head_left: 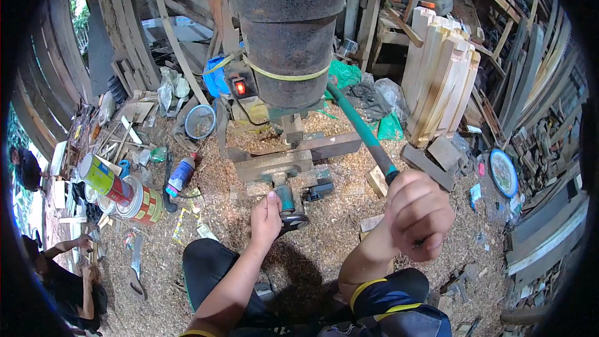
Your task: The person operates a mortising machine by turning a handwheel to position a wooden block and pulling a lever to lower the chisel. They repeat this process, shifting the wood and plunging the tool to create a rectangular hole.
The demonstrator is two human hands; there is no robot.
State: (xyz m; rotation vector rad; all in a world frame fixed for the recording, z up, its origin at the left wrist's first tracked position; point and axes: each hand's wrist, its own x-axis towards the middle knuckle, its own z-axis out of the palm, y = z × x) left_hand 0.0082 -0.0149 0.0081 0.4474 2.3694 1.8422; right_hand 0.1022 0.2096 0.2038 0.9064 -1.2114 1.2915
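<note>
In front of me stands a machine with a big dark motor housing (290, 37) and a lit red switch (240, 87). My right hand (418, 215) is closed round the end of its long green lever (359, 122), which slopes down to the right. Below the motor, a wooden bar (337, 145) lies across the machine's vise. My left hand (267, 219) is closed at the left side of the vise's black handwheel (294, 221), thumb up beside the green screw housing (285, 198). Part of its grip is hidden.
Wood shavings cover the ground. Cut wooden pieces (440, 75) stand stacked at right. Paint buckets (140, 200), a spray can (181, 176), a blue-rimmed bucket (201, 122) and a machete (136, 268) are at left. Another person (68, 274) works at far left.
</note>
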